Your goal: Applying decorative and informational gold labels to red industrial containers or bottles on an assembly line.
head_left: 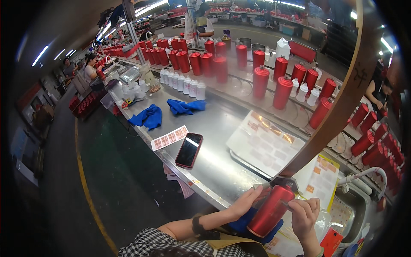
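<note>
A red metallic bottle with a dark top lies tilted on a blue cloth at the bench's near edge. My left hand is beside its upper left side, its fingers fairly straight and pinching a thin, clear, film-like piece. On the bottle's right, my right hand is closed, thumb and forefinger pinched on what seems to be clear film too. Whether both hold one piece I cannot tell. The film's far edges are hard to make out against the bottle.
A wooden post rises just beyond the bottle. A phone, a printed label sheet and blue cloths lie leftward. Clear-covered decal sheets lie ahead. Red bottles line the back; a sink is at right.
</note>
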The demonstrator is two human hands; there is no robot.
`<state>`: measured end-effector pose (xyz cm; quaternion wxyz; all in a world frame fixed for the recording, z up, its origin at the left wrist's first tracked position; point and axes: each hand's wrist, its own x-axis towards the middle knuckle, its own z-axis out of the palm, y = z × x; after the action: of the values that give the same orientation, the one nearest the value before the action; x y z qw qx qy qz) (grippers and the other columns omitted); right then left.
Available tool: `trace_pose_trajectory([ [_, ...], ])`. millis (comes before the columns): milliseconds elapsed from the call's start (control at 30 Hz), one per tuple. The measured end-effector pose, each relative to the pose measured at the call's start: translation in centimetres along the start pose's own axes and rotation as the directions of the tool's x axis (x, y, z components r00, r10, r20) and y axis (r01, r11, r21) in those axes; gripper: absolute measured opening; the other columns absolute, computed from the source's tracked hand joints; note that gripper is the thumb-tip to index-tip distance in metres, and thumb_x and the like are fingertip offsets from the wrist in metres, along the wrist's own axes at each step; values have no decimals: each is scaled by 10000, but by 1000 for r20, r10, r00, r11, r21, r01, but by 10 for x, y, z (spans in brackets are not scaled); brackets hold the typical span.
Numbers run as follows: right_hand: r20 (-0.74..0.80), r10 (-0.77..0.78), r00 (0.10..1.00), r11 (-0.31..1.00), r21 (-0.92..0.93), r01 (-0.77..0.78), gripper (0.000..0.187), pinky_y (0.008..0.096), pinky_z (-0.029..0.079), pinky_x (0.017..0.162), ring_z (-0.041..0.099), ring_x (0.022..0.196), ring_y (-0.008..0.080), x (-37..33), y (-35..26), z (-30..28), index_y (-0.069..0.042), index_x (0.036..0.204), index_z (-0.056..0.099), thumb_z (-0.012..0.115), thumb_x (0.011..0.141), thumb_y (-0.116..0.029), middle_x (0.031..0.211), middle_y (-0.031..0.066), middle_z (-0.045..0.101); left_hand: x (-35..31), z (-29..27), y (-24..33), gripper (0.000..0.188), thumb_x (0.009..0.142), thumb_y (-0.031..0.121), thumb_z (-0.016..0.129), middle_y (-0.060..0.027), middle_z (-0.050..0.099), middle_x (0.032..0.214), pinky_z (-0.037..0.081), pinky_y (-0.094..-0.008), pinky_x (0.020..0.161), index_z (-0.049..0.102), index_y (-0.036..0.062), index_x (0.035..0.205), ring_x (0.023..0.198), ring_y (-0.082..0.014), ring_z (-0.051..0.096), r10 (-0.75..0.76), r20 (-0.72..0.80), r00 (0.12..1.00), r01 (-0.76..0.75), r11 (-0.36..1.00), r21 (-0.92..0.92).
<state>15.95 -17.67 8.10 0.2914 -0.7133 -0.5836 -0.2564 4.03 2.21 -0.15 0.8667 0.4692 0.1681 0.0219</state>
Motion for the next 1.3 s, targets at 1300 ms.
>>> trace_pose_trajectory([
  [1300,215,-306,928,948,157,276,163,399,451,703,600,718,201,6,-59,5,-159,933,738,766,773,-140,832,-2,652,-20,-5,-1,615,1150,447,350,-139,528,1539,345,-392,1222,440,-16,1546,1433,-224,488,62,-17,998,-62,998,16],
])
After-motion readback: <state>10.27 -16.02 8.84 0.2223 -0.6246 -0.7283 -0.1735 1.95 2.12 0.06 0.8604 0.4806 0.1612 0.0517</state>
